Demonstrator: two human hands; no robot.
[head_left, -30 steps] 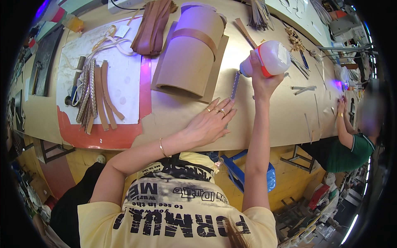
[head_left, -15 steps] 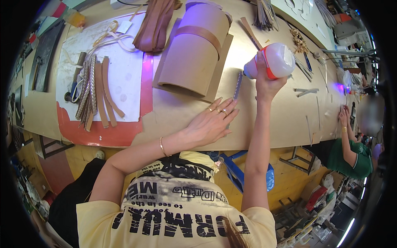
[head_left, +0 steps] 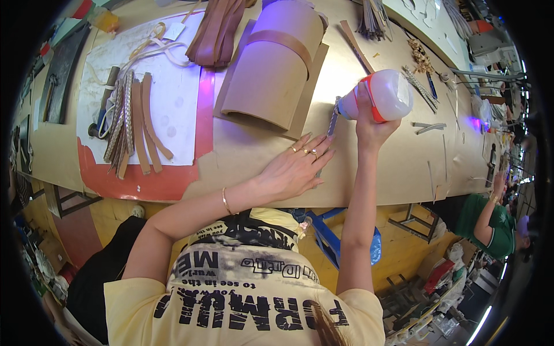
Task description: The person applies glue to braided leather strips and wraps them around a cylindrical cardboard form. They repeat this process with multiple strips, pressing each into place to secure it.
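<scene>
My left hand (head_left: 291,168) lies flat on the table with its fingers spread, wearing rings. Its fingers rest across a narrow grey strip (head_left: 332,122) with a light pattern along it, and a short end shows below them. In my right hand (head_left: 374,124) is a squeeze bottle (head_left: 396,95), translucent white with a red-orange band. The bottle is tipped sideways, its nozzle end pointing left at the far end of the strip. Whether the nozzle touches the strip I cannot tell.
A rolled tan sheet (head_left: 271,75) in a brown band lies beyond my left hand. Brown straps (head_left: 216,32) and braided strips (head_left: 118,124) lie left, the latter on white paper (head_left: 179,109). Loose grey strips (head_left: 430,127) are at right. Another person in green (head_left: 490,228) works there.
The bottle in my right hand has come slightly nearer to me, its nozzle still by the strip's far end. My left hand stays put. The other person's arm at the right has shifted.
</scene>
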